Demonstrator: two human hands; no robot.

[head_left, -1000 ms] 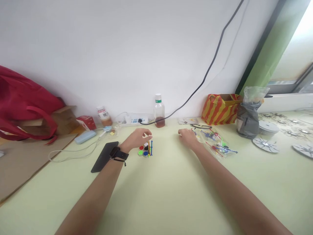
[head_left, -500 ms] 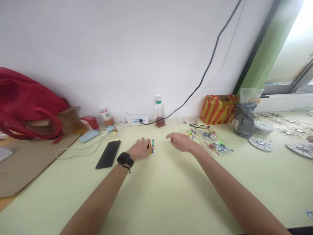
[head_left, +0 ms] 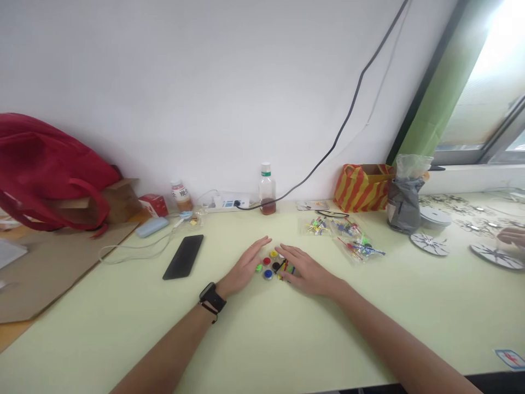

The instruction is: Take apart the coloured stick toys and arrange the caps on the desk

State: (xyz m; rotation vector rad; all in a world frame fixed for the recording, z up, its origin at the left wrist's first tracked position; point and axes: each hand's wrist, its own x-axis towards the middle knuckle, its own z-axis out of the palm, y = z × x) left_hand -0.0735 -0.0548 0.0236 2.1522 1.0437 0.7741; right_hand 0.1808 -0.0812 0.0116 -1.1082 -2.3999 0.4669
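We are holding our left hand (head_left: pixel 245 267) and our right hand (head_left: pixel 309 271) low over the pale green table (head_left: pixel 262 339), and a loose cluster of small round pieces (head_left: pixel 267 261) is lying between them. The pieces are showing red, yellow, blue, black, green and white tops. The green piece (head_left: pixel 258 268) is sitting just beside our left fingers, while the blue piece (head_left: pixel 268 274) is lying nearest our bodies. Our left fingers are stretching out straight and close together, slanting toward the wall, with the palm side turned to the cluster. Our right fingers are extending straight too, and the thumb is standing wide of them; some thin coloured rods (head_left: pixel 289 268) are showing in that gap, partly hidden, and we cannot tell whether the hand is touching them.

On our left wrist we are wearing a black watch (head_left: pixel 212 297), and a flat black slab (head_left: pixel 183 256) is lying on the table to the left of it. Beyond our hands, a clear bottle (head_left: pixel 268 203) with dark liquid is standing upright near the wall. To the right, clear packets (head_left: pixel 363 249) of colourful parts are lying near a pair of glasses (head_left: pixel 332 214), and a red and yellow striped bag (head_left: pixel 359 189) is standing behind them. At the far right, another person's hand (head_left: pixel 512 236) is showing beside a patterned disc (head_left: pixel 494 256).
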